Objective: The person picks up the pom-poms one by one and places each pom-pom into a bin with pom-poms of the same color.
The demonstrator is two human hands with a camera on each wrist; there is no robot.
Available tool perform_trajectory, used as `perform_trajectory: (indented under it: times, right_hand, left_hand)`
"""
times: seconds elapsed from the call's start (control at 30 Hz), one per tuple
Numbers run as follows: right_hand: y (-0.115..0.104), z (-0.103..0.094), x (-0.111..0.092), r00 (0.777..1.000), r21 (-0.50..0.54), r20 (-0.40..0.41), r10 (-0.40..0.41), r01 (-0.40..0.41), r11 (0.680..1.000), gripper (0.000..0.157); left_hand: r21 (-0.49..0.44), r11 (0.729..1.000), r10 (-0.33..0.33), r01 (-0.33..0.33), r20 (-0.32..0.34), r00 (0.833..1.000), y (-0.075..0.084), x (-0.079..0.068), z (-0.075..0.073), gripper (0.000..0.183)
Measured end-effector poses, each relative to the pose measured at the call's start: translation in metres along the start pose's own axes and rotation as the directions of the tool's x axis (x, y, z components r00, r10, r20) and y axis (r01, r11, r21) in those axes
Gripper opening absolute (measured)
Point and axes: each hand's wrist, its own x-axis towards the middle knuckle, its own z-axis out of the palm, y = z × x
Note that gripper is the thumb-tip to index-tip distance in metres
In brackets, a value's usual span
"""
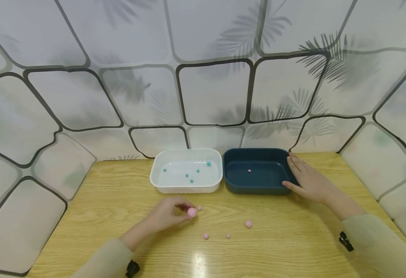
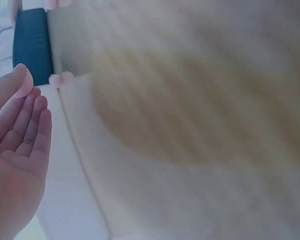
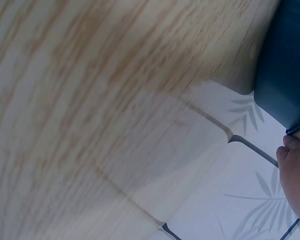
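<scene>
My left hand (image 1: 168, 214) pinches a large pink ball (image 1: 192, 212) between thumb and fingertips, above the table in front of the white bin (image 1: 186, 189). In the left wrist view the same pink ball (image 2: 25, 84) shows behind the thumb. My right hand (image 1: 310, 181) rests on the right end of the dark blue bin (image 1: 255, 190), fingers mostly straight along its side and thumb at the front corner. A small pink ball (image 1: 249, 170) lies in the blue bin. Smaller pink balls (image 1: 248, 224) lie scattered on the table, one (image 1: 199, 208) just beside the held ball.
Several teal balls (image 1: 197, 171) sit in the white bin, which stands close beside the blue one at the back of the wood-grain table (image 1: 119, 189). Patterned panels (image 1: 213, 96) rise behind and at both sides of the table.
</scene>
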Motion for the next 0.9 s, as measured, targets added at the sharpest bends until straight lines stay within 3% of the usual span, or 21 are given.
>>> perform_trajectory:
  times: [0.17,0.5,0.9]
  right_hand:
    - [-0.001,0.000,-0.001,1.000,0.009,0.001,-0.005,0.005,1.000,0.098]
    - [-0.001,-0.002,0.000,1.000,0.008,0.010,0.001,-0.001,1.000,0.098]
    - [-0.001,-0.001,0.001,1.000,-0.010,0.016,0.001,-0.001,1.000,0.098]
  left_hand:
    - [-0.034,0.998,0.043,-0.043,0.006,0.999,0.013,0.019,0.001,0.023]
    - [-0.016,0.990,0.141,-0.141,-0.021,0.990,0.040,0.061,-0.006,0.028]
    - [-0.024,0.992,0.125,-0.127,-0.058,0.990,0.047,0.111,-0.006,0.030]
